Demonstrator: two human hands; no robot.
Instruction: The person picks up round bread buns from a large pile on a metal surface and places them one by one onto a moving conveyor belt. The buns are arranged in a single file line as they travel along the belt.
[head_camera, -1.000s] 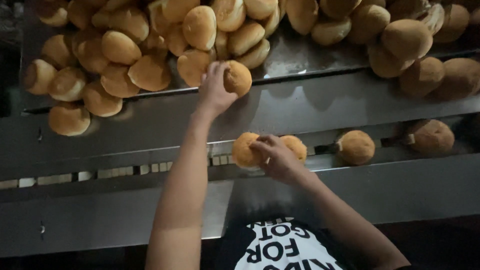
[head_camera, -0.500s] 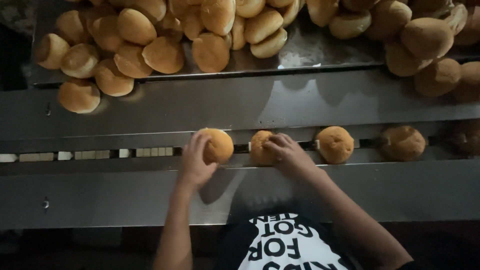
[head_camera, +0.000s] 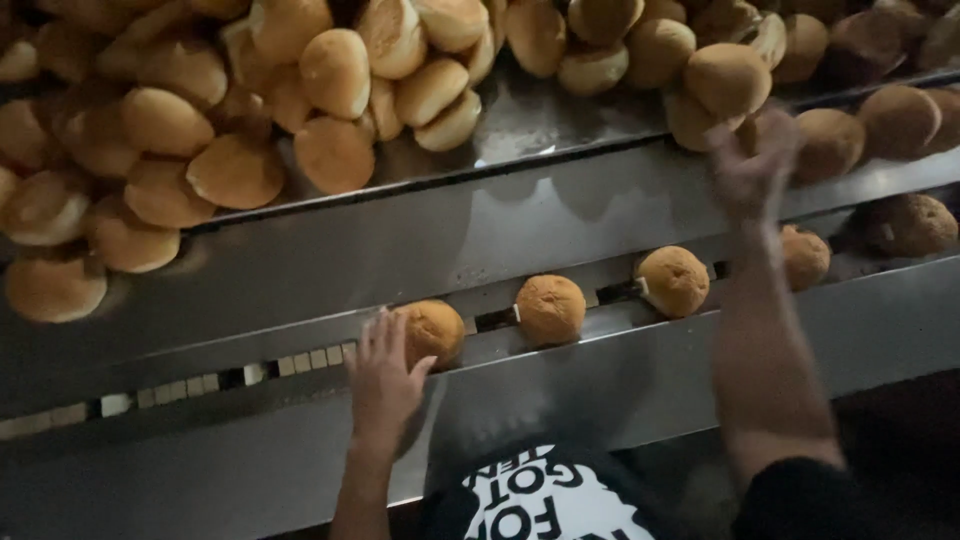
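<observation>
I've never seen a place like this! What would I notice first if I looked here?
First, the huge heap of round golden-brown bread rolls piled on the upper shiny metal shelf. Below it, a row of single rolls sits along a narrow metal channel; the left hand rests against the leftmost roll. The right hand, blurred, reaches up to the heap's right edge.

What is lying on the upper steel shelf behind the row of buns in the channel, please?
A heap of golden buns covers the upper steel shelf, and the right hand reaches into it. Whatever lies beneath the heap is hidden.
</observation>
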